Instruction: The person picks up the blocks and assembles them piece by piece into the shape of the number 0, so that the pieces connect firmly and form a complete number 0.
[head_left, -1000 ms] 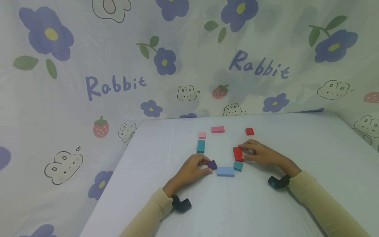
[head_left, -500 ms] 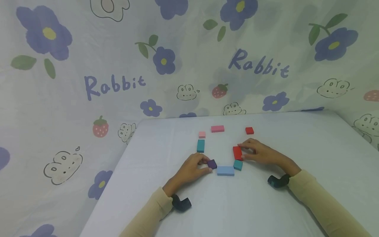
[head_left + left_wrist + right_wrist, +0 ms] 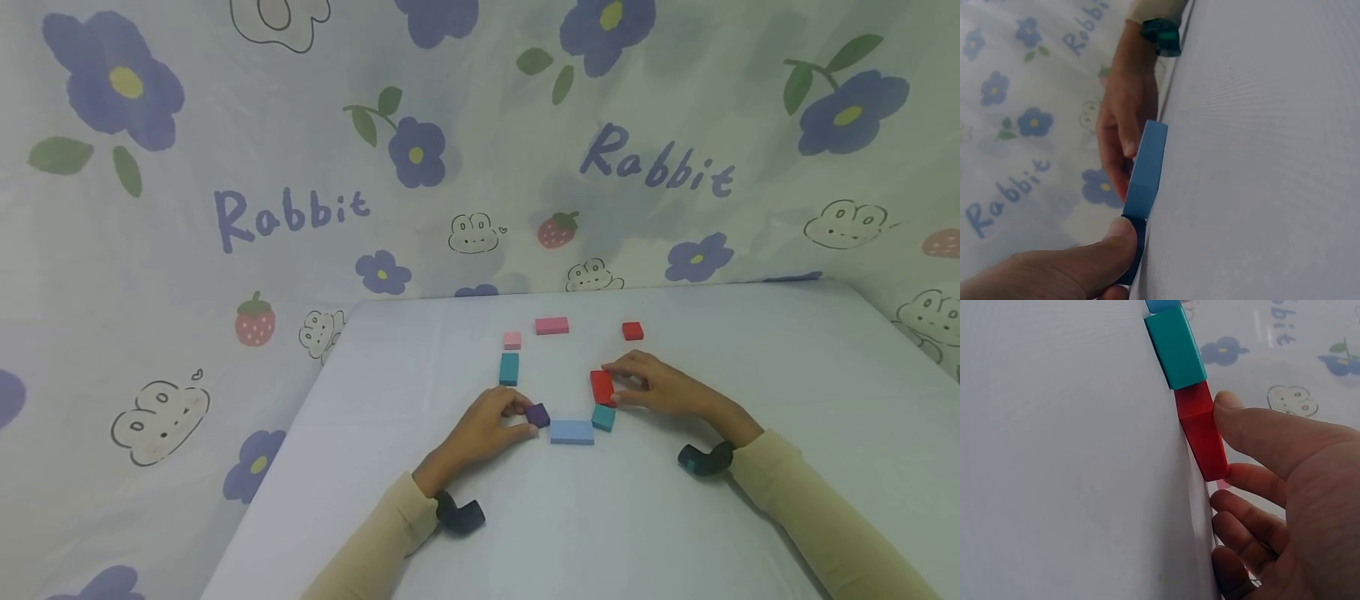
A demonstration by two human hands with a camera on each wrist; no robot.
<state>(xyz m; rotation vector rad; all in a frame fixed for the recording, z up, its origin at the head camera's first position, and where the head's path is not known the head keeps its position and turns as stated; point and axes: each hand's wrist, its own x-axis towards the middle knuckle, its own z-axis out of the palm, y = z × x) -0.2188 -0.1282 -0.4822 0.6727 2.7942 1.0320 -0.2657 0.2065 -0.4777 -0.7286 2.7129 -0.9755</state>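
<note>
My left hand (image 3: 483, 427) pinches a small dark purple block (image 3: 537, 415) between thumb and fingers; the left wrist view shows the thumb on this block (image 3: 1138, 250), which meets the end of a light blue rectangular block (image 3: 572, 432). With thumb and index finger, my right hand (image 3: 658, 387) holds a red rectangular block (image 3: 602, 387) by its ends, flat on the table. A small teal block (image 3: 603, 418) lies between the red and light blue blocks. In the right wrist view this teal block (image 3: 1177, 349) touches the red block (image 3: 1204, 440).
Farther back on the white table (image 3: 712, 533) lie a teal rectangular block (image 3: 509, 369), a small light pink block (image 3: 512, 340), a pink rectangular block (image 3: 552, 326) and a small red block (image 3: 633, 331). A patterned curtain (image 3: 300, 125) hangs behind the table.
</note>
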